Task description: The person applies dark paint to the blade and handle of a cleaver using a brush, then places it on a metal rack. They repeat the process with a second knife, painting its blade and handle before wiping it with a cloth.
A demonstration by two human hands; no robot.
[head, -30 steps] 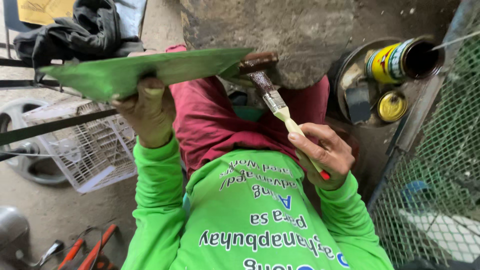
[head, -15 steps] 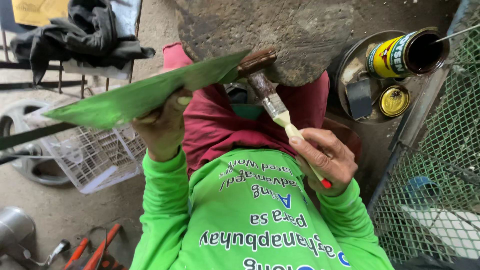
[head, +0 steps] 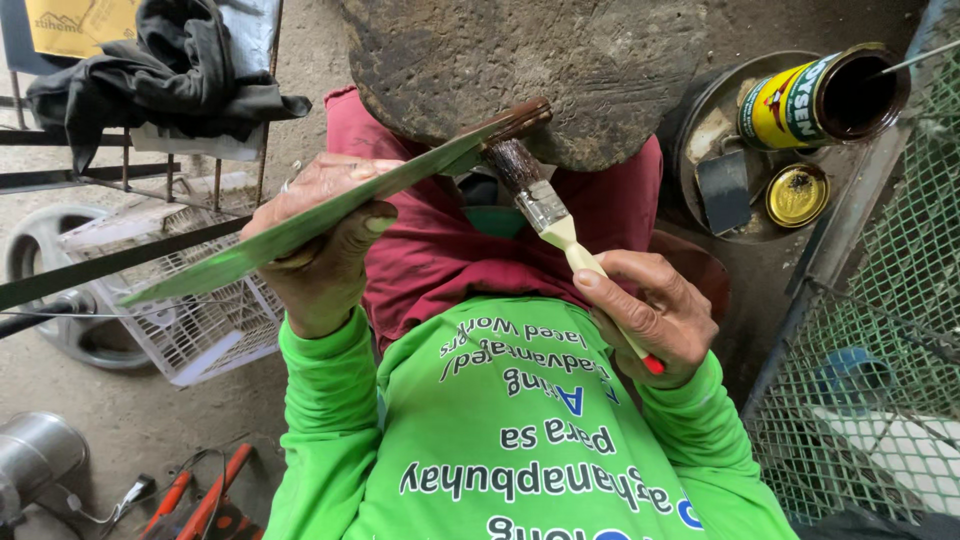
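A green panel [head: 330, 215] is gripped edge-on in the closed left hand [head: 325, 250]; its long axis runs from 8 to 2 o'clock. A brush [head: 545, 205] is clasped in the right hand [head: 655, 315]; its bristles touch the panel's upper end, at 11 o'clock from that nearer hand.

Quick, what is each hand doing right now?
Left hand: closed, gripping the flat green panel from beneath, tilted on edge.
Right hand: closed on the paintbrush handle, bristles at the panel's upper end.
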